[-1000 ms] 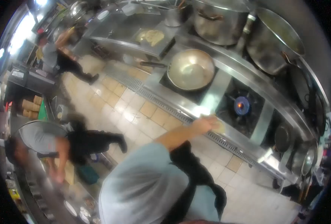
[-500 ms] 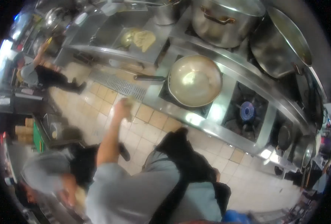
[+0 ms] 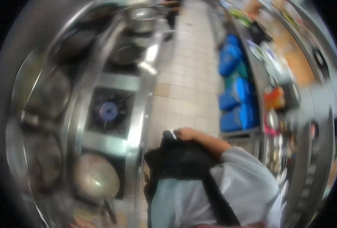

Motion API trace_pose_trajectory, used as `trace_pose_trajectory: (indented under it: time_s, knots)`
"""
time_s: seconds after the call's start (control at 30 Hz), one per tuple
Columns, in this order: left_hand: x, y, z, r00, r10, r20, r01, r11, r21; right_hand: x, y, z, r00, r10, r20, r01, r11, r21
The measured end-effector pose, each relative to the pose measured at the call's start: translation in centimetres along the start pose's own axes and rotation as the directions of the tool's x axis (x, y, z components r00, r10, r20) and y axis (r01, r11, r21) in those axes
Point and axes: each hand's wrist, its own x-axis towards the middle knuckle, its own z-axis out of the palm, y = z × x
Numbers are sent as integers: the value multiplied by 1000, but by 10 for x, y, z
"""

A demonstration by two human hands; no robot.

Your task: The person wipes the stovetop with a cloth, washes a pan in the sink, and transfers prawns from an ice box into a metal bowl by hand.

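The right hand (image 3: 184,133) is at the front of the black apron (image 3: 180,157), but it is too blurry to tell if it is open or gripping. I cannot tell if the pink shape (image 3: 83,223) at the bottom edge is the left hand. The big round pan (image 3: 96,176) sits on the stove (image 3: 112,146), next to a burner (image 3: 108,111) with a blue flame.

Sits high on the person's head and looks forward and steeply down, over the torso (image 3: 221,190) close below at bottom centre. Faces along the tiled floor (image 3: 187,79), farther off toward the top. Takes in the stove (image 3: 111,144) at left from above and the counter (image 3: 299,68) at right. Covers a very wide, round field, bends straight edges, and blurs in places.
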Motion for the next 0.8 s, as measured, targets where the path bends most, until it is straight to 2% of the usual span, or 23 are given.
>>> trace_pose_trajectory:
  time_s: [0.03,0.1,0.13,0.17,0.23,0.27,0.3,0.37,0.4,0.43,0.5,0.53,0.57,0.6,0.63,0.67,0.7,0.73,0.77,0.8]
  knots:
    - [7,77,-3,996,-43,-82,28,985,-171,1,24,12,999,18,-32,-16,998,54]
    - [23,164,-8,984,180,-4,-179,976,-125,-15,46,27,986,108,-130,-97,991,87]
    - [23,185,11,992,121,33,-98,916,-388,-27,52,30,974,155,-165,-133,982,136]
    - [25,211,21,983,179,33,-147,887,-437,-43,55,33,961,206,-184,-168,965,199]
    - [27,264,34,962,218,167,-63,769,-636,-71,69,49,925,310,-219,-235,922,308]
    - [34,284,41,911,390,135,-254,788,-561,-80,81,63,907,360,-220,-273,898,346]
    - [33,309,44,896,426,127,-278,760,-588,-91,91,74,890,399,-220,-300,877,376]
    - [21,362,43,804,582,121,-381,662,-646,-121,112,100,849,480,-219,-346,820,455]
    - [11,370,73,771,637,-2,-409,492,-769,-137,121,114,820,533,-207,-377,777,505]
    - [-2,402,57,731,672,-117,-504,417,-756,-155,131,125,806,560,-192,-395,750,530]
    - [-20,430,69,631,766,125,-415,469,-780,-182,136,144,769,616,-172,-419,688,593]
    - [-36,450,68,630,770,105,-426,455,-782,-193,142,155,753,636,-171,-415,660,626]
    - [-57,474,62,541,826,159,-378,408,-831,-196,159,178,716,683,-142,-432,594,679]
    - [-77,494,53,449,870,206,-322,373,-870,-216,153,164,712,694,-108,-436,557,707]
    - [-95,512,42,316,928,198,-375,314,-872,-211,183,195,711,694,-113,-474,592,652]
    - [-122,529,36,187,935,302,-241,342,-908,-220,200,202,687,719,-105,-456,538,709]
    - [-142,535,43,46,950,307,-322,305,-896,-230,208,198,696,709,-114,-447,552,704]
    - [-157,553,17,-135,898,419,-268,374,-888,-246,208,189,650,751,-114,-427,485,763]
    - [-181,550,45,-295,884,362,-311,270,-911,-259,216,184,597,795,-107,-401,411,819]
    - [-202,549,56,-387,855,346,-298,239,-924,-265,229,193,565,811,-150,-350,400,847]
